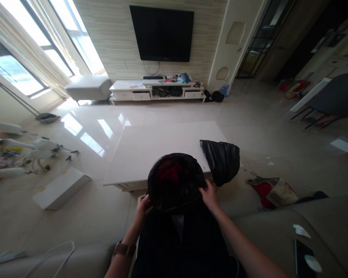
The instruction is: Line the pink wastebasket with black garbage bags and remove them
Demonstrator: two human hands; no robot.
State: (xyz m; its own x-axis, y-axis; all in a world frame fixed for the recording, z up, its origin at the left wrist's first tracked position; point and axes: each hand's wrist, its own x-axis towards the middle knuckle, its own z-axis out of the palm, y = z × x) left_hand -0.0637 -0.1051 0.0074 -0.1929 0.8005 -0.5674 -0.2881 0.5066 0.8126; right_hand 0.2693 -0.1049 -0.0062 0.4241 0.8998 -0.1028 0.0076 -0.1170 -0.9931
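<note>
A round-mouthed black bin bag [159,197] stands in front of my lap, its top spread wide in a ring. Something dark red shows through or inside it, too dim to name. My left hand [143,204] grips the left side of the rim with curled fingers. On the opposite side, my right hand [209,196] pinches the edge between thumb and fingers. Whether a bin stands beneath the plastic is hidden. Another bundle of black plastic [222,160] lies over the right front edge of the white table [162,135].
Left on the floor is a long white box [60,189], near white jointed equipment [40,150]. A bag with red and beige parts [275,192] lies at right. Beside me on the sofa [263,227] rests a phone [303,255]. Behind the table stands a TV cabinet [127,94].
</note>
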